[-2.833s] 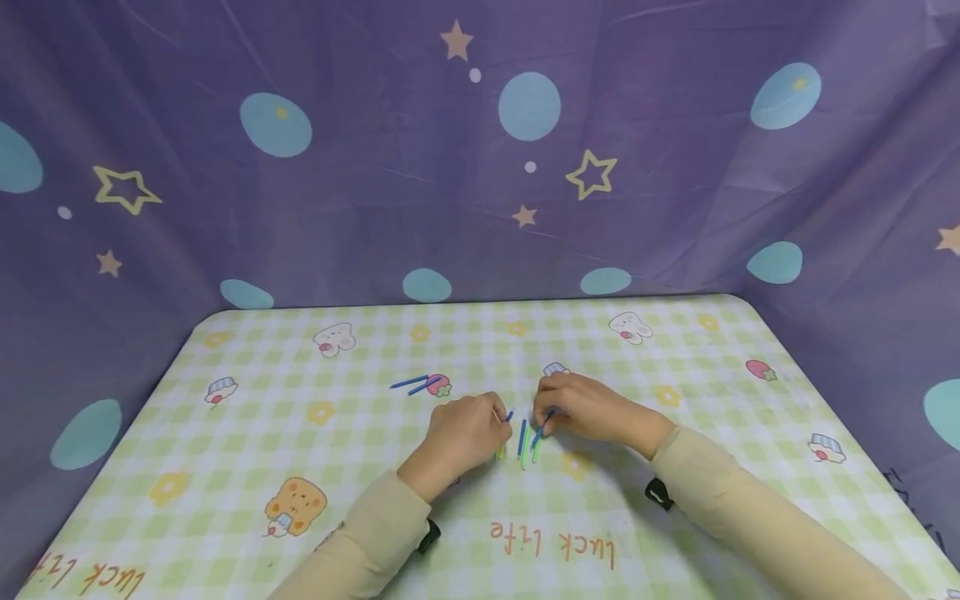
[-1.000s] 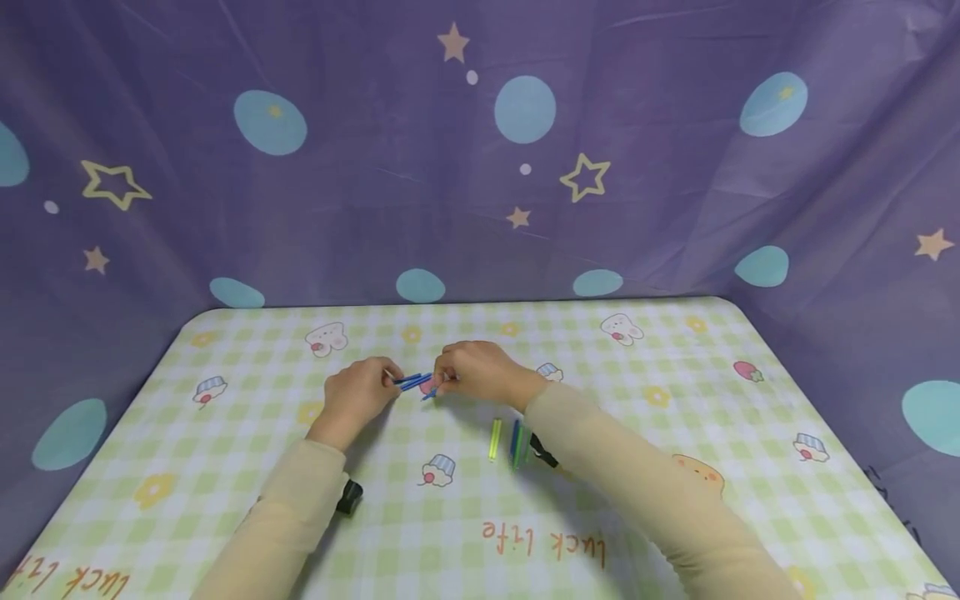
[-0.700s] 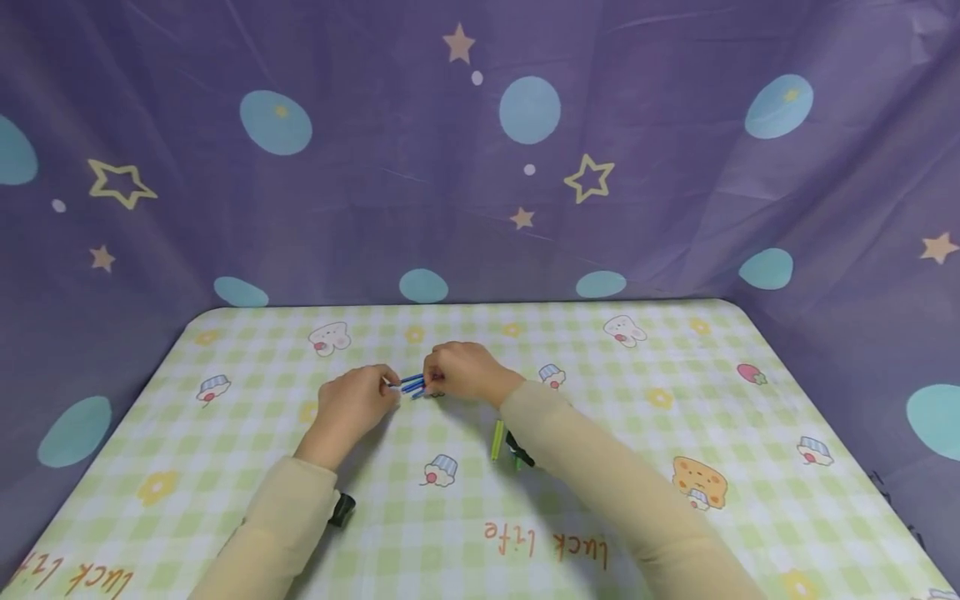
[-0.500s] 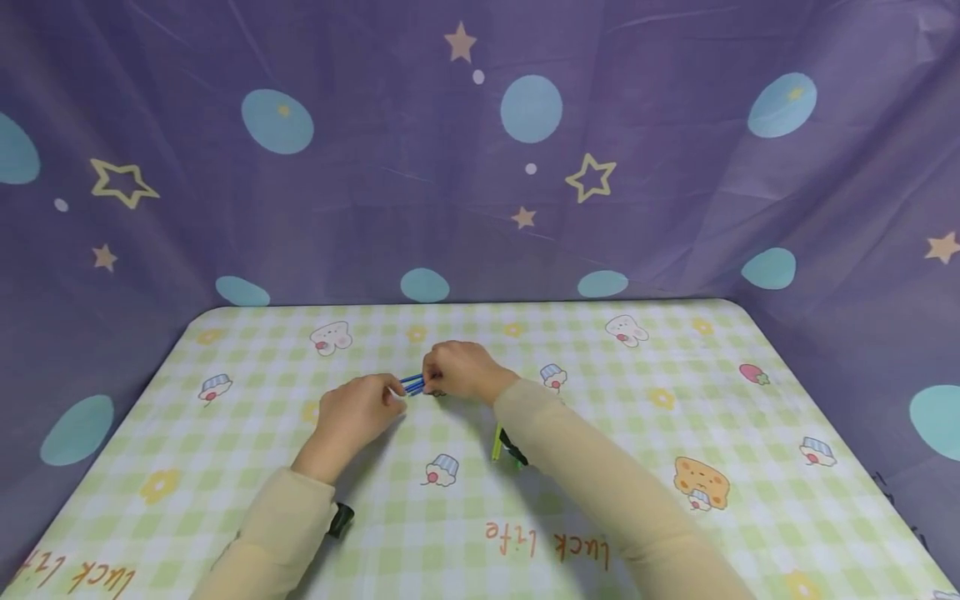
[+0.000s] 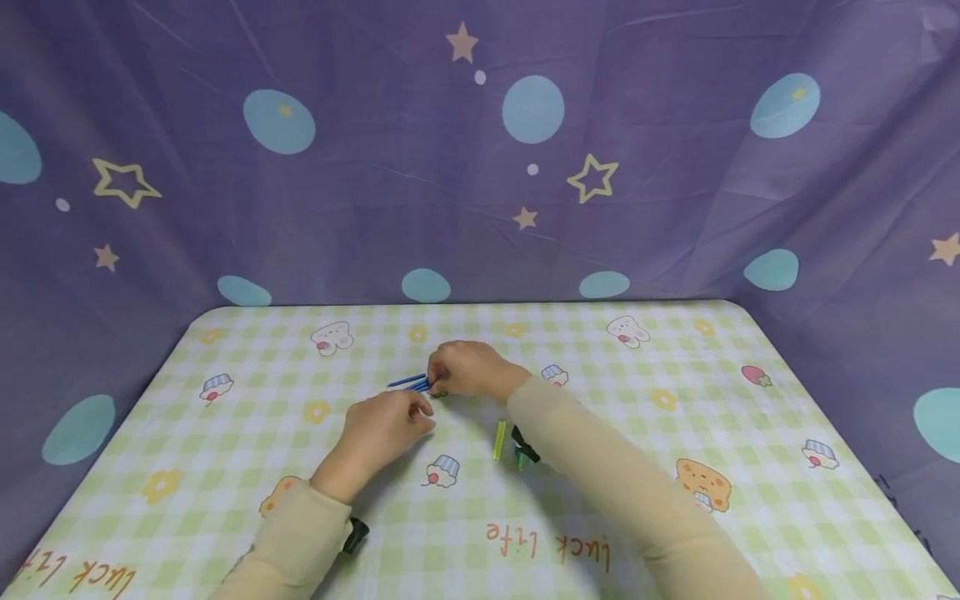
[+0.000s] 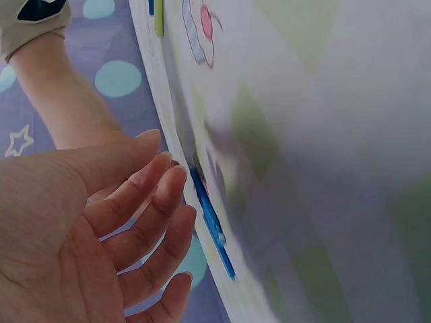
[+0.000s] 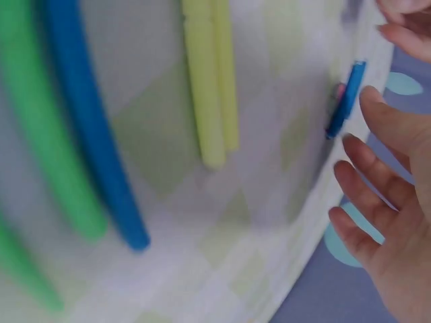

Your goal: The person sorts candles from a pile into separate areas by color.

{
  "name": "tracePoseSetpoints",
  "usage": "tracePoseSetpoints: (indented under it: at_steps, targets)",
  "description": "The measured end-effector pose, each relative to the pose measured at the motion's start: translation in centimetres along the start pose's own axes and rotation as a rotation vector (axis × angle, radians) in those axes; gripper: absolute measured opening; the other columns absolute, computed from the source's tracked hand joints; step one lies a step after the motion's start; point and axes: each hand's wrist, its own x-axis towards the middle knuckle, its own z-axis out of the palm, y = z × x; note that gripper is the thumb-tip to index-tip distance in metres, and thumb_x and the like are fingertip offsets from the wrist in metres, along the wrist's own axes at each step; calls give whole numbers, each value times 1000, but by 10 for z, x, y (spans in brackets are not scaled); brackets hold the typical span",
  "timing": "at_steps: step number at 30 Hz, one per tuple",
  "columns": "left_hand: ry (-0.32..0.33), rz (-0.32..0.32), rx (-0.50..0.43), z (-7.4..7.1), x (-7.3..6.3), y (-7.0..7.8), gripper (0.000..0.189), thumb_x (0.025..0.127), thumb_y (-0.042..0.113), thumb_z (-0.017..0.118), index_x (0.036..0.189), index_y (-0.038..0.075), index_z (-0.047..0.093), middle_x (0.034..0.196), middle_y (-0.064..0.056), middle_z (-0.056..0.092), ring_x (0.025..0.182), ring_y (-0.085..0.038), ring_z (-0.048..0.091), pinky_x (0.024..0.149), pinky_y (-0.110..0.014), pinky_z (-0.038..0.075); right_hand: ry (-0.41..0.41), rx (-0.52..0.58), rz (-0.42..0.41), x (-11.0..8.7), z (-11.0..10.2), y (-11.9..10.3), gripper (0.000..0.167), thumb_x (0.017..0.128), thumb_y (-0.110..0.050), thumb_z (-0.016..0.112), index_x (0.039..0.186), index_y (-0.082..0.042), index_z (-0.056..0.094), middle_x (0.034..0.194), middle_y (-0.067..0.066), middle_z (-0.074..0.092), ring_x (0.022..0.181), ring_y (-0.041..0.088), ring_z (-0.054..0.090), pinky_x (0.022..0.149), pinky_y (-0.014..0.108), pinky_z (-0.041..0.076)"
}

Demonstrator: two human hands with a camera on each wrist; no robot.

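Observation:
Several thin blue sticks point(image 5: 407, 383) lie in a small bundle on the checked cloth, partly hidden by my right hand in the head view. My right hand point(image 5: 468, 368) is at their right end; in the right wrist view, its thumb and loosely bent fingers point(image 7: 351, 176) are apart with nothing between them, beside the blue sticks point(image 7: 347, 101). Just nearer to me, my left hand point(image 5: 384, 432) hovers with loosely curled fingers holding nothing. The left wrist view shows the blue sticks point(image 6: 214, 222) beyond its fingertips point(image 6: 185, 214).
A pair of yellow sticks point(image 5: 498, 440) lies right of centre. Beside them, partly under the right sleeve, are green sticks point(image 7: 50, 134) and another blue stick point(image 7: 94, 134). A purple patterned curtain point(image 5: 375, 200) hangs behind the table.
Both hands have come from the middle sticks to the blue ones at left, the right with a blue stick. The blue sticks are now closer together. The left hand has just drawn back rightward, toward me.

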Motion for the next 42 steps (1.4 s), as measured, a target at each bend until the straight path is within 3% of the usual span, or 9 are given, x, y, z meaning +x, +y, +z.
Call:
tracePoseSetpoints:
  at_steps: [6, 16, 23, 31, 37, 42]
  targets:
    - [11, 58, -15, 11, 0, 14, 6, 85, 25, 78, 88, 21, 75, 74, 14, 62, 64, -5, 54, 60, -34, 45, -9, 69, -64, -27, -14, 5, 6, 90, -20, 75, 94, -16, 72, 89, -7, 66, 83, 9, 60, 76, 27, 48]
    - [3, 124, -47, 22, 5, 35, 5, 85, 25, 77, 88, 22, 75, 73, 14, 63, 63, -3, 55, 59, -33, 46, 45, 137, -42, -77, -27, 23, 4, 92, -18, 72, 93, -14, 71, 91, -8, 66, 86, 13, 61, 76, 29, 49]
    - [-40, 167, -65, 30, 6, 52, 7, 87, 26, 76, 91, 21, 76, 75, 14, 64, 63, -3, 55, 61, -34, 46, 55, 167, -16, -104, -20, 36, 4, 91, -18, 74, 93, -18, 70, 94, -10, 66, 90, 12, 63, 80, 30, 50]
    - [-33, 222, -48, 40, 9, 71, 6, 86, 27, 78, 90, 23, 76, 73, 17, 63, 65, -1, 55, 60, -31, 45, 95, 164, -46, -127, -10, 52, 5, 89, -17, 75, 92, -17, 71, 92, -11, 66, 86, 7, 60, 80, 30, 50]
    - [-28, 228, -11, 47, 17, 81, 5, 85, 24, 78, 89, 22, 77, 69, 17, 59, 62, -1, 53, 58, -30, 44, 101, 154, -23, -143, -5, 58, 5, 88, -20, 75, 92, -19, 72, 92, -13, 65, 88, 7, 60, 79, 30, 51]
    - [-29, 194, 9, 55, 21, 84, 5, 82, 24, 80, 86, 22, 77, 68, 15, 63, 65, -5, 57, 62, -34, 47, 115, 146, -41, -153, -1, 62, 6, 88, -19, 76, 92, -19, 72, 93, -14, 63, 87, 6, 61, 80, 30, 52]
